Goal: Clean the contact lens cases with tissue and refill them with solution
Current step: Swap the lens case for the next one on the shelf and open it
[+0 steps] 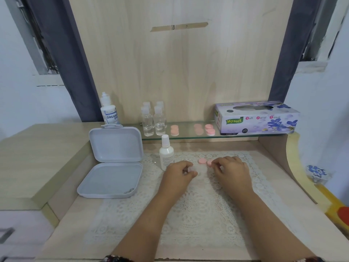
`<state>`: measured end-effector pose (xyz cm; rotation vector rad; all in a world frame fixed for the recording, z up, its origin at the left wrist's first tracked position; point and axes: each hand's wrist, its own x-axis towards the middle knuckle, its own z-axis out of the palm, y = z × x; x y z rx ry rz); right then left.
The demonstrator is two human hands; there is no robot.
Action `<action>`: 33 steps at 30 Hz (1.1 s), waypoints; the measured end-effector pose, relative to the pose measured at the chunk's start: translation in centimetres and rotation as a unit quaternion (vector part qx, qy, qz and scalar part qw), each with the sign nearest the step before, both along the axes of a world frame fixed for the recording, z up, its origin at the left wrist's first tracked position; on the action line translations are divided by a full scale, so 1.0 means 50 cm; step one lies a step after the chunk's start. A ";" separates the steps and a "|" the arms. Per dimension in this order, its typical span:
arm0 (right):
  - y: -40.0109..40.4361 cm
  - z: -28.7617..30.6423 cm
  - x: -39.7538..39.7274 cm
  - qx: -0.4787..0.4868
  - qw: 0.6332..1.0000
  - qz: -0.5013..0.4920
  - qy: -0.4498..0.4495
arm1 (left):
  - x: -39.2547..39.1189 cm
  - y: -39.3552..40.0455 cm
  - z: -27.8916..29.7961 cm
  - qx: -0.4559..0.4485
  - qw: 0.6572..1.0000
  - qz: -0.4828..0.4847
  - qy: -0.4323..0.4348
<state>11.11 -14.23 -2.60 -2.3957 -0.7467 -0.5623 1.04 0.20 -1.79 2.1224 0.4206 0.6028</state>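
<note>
Lace mat (188, 214) bears both hands (179, 172) mid-width, margins around.

Both hands on lace mat (188, 214): left hand (177, 173) curled; right hand (229, 170) pinches pink lens-case cap (209, 163) beside second cap (202, 160).
</note>
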 end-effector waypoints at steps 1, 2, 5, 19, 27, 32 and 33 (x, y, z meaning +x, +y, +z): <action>-0.001 0.005 -0.002 -0.001 1.000 -0.001 -0.006 | -0.005 0.002 0.005 -0.006 1.000 0.001 0.001; -0.001 0.011 -0.004 -0.010 1.000 -0.003 -0.004 | -0.011 0.005 0.010 -0.014 1.000 0.002 0.003; -0.002 0.030 -0.011 -0.044 0.999 0.002 0.031 | -0.030 0.021 0.023 -0.034 0.999 0.007 0.009; 0.149 0.087 -0.144 -0.010 0.980 0.136 0.147 | -0.179 0.199 0.101 0.063 0.990 0.124 0.008; 0.198 0.073 -0.181 -0.035 0.977 0.158 0.137 | -0.213 0.263 0.123 0.470 0.875 0.065 0.092; 0.193 0.070 -0.179 -0.035 0.979 0.159 0.124 | -0.216 0.278 0.118 0.579 0.811 0.034 0.075; 0.191 0.071 -0.177 -0.035 0.979 0.159 0.119 | -0.216 0.277 0.117 0.584 0.808 0.032 0.073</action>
